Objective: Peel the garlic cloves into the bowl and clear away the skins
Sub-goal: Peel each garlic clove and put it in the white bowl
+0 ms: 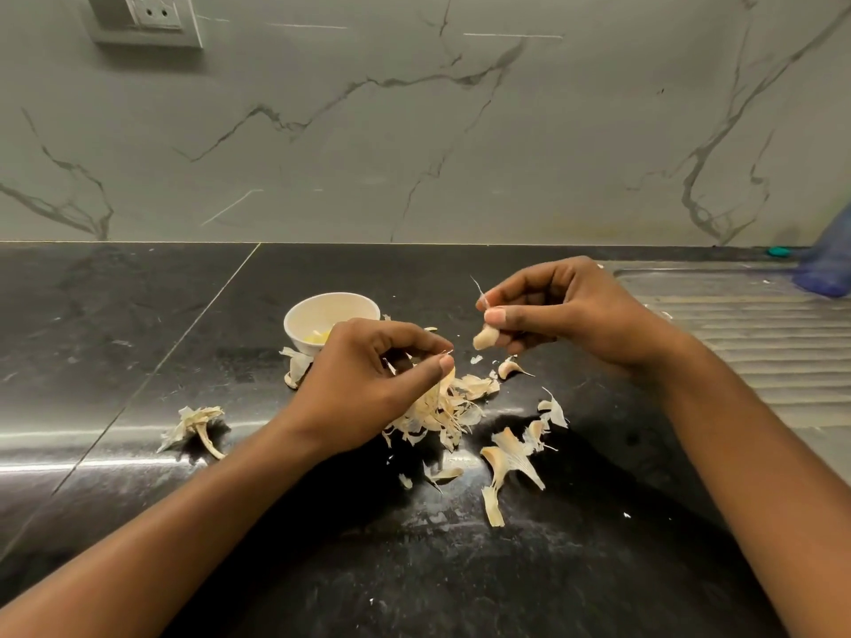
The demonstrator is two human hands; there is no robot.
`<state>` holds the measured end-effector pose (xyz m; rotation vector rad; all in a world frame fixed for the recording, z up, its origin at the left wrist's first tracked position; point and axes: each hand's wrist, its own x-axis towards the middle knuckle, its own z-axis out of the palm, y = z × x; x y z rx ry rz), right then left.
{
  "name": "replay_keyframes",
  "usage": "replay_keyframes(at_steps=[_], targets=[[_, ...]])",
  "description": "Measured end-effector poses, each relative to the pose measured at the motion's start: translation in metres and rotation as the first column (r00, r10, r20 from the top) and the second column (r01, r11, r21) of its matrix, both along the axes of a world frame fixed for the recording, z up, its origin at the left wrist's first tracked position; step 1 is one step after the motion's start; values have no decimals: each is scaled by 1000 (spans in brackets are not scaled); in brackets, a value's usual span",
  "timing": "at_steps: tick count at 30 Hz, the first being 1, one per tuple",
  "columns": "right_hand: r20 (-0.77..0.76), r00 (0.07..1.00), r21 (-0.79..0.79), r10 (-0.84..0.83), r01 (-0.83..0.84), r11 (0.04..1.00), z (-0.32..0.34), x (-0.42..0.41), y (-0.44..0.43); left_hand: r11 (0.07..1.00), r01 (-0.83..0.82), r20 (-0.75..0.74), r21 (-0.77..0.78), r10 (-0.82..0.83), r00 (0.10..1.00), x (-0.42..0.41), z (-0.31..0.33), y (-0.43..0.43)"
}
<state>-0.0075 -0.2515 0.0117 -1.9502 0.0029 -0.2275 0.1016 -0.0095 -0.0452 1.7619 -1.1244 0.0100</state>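
**A:** Where did we have the garlic clove (486, 337) at that moment?

**B:** In our right hand (566, 310), raised above the table (138, 324). The grip was narrow, with thumb and fingers curled round the clove's upper end. Its pale lower end poked out below the thumb, and a thin wisp of skin (475, 284) stood up past our fingertips.

**A:** And our left hand (368, 384)?

**B:** Lower and nearer to us, just apart from the right. Its grip was closed too, thumb against forefinger, pinching a sliver of skin (449, 353) right over the heap of skins (437, 414).

**A:** Where did the bowl (300, 317) stand?

**B:** Upright on the table beyond our left hand, partly hidden by our knuckles. We saw a few yellowish peeled cloves (318, 336) at its bottom.

**A:** Was anything unpeeled lying about?

**B:** One loose clove (509, 367), in its skin, lay on the table just below our right hand. More skins (511, 453) were scattered to the right of the heap, and some lay beside the bowl. A dried stalk piece (198, 425) lay well apart to the left.

**A:** And around us?

**B:** The table was dark and shiny, dusted with small white flecks. A ridged steel draining board (760, 352) ran along its right side. At the far edge was a blurred blue thing (826, 269), and we could not tell what it was. A veined marble wall (414, 131) rose behind, with a socket (147, 13) at the upper left.
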Motion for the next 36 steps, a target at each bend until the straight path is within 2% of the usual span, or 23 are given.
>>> replay_keyframes(at_steps=[4, 7, 12, 18, 23, 29, 34, 36], targets=[[28, 998, 167, 51, -55, 984, -9, 5, 11, 997, 52, -156, -63, -62, 986, -1, 2, -1], [47, 996, 206, 77, -85, 975, -13, 9, 15, 992, 61, -247, -107, -86, 965, -2, 5, -1], [62, 994, 193, 88, -98, 976, -19, 12, 21, 984, 43, -358, -175, -104, 928, 0, 8, 1], [98, 993, 186, 62, -80, 979, -22, 15, 28, 974, 35, -345, -223, -112, 932, 0, 12, 1], [80, 994, 174, 68, -81, 981, -22, 15, 31, 975, 12, -392, -221, -100, 915, -1, 12, 0], [92, 995, 95, 35, -44, 995, -25, 16, 34, 974, -10, -497, -226, -107, 861, -1, 11, -1], [155, 988, -37, 22, -16, 999, -28, 18, 35, 977, 26, -529, -210, -136, 837, -2, 12, -1], [175, 984, -44, 27, -19, 999, -29, 19, 35, 976, 19, -536, -217, -136, 833, -1, 11, -1]])
